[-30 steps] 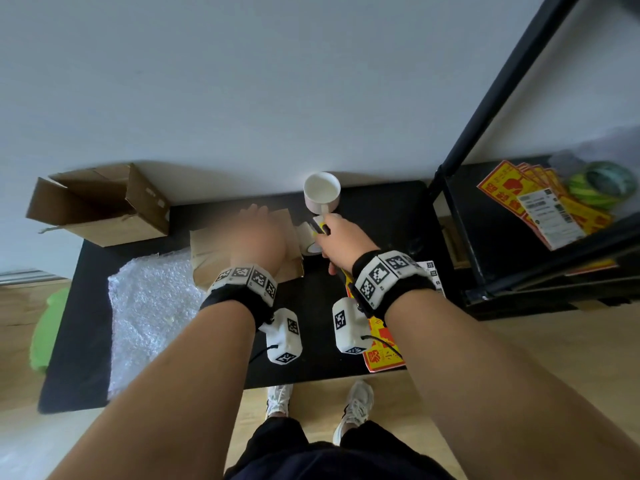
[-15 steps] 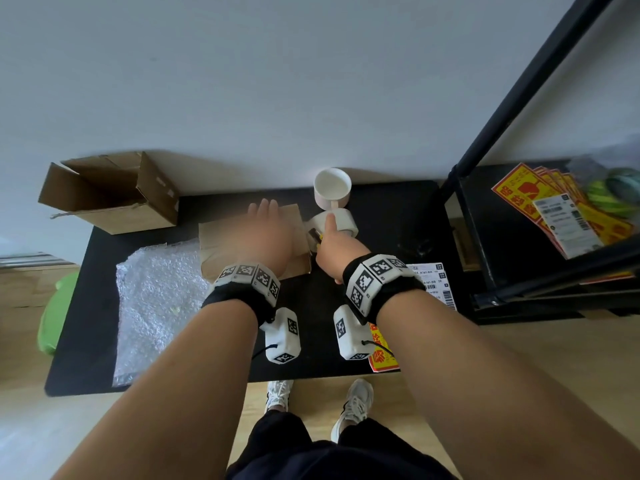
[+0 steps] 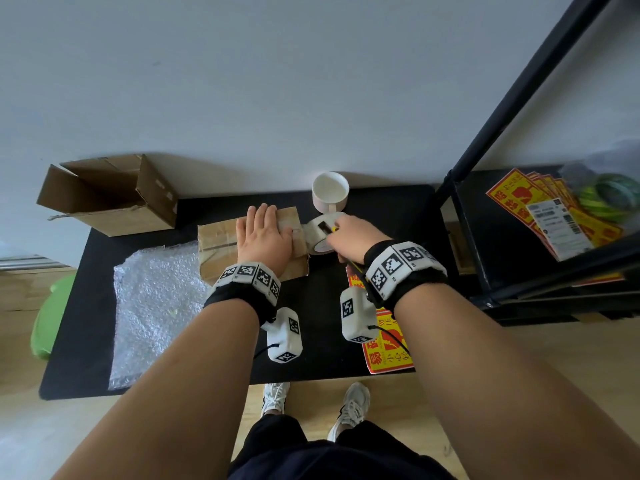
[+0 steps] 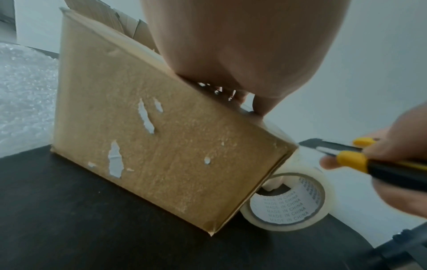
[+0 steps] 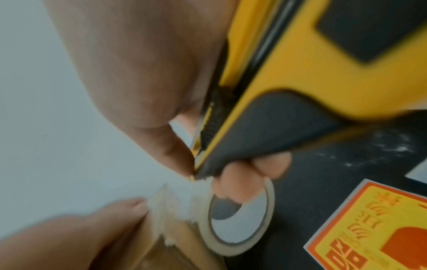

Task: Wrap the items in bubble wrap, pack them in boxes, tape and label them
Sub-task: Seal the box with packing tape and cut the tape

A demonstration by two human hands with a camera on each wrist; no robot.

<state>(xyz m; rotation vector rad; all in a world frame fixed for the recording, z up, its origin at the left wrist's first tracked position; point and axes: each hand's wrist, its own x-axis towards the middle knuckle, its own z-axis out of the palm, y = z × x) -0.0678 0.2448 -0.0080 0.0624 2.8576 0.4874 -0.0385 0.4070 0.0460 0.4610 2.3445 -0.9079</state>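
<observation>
A closed, taped cardboard box (image 3: 221,244) lies on the black table (image 3: 86,323). My left hand (image 3: 265,233) presses flat on its top with straight fingers; the left wrist view shows the box side (image 4: 150,155) under the palm. A roll of clear tape (image 3: 320,239) stands on edge against the box's right end (image 4: 289,201). My right hand (image 3: 353,237) grips a yellow and black utility knife (image 4: 369,160), its tip at the tape strip between roll and box. The blurred right wrist view shows the knife (image 5: 277,91) above the roll (image 5: 240,228).
A white mug (image 3: 330,190) stands just behind the tape roll. A bubble wrap sheet (image 3: 156,299) lies left of the box, and an open cardboard box (image 3: 104,199) sits at the far left. Yellow-red labels (image 3: 384,344) lie under my right wrist; more labels (image 3: 554,216) are on the black shelf.
My right hand with the knife has shifted slightly right over the tape roll. My left hand has stayed pressed on the box.
</observation>
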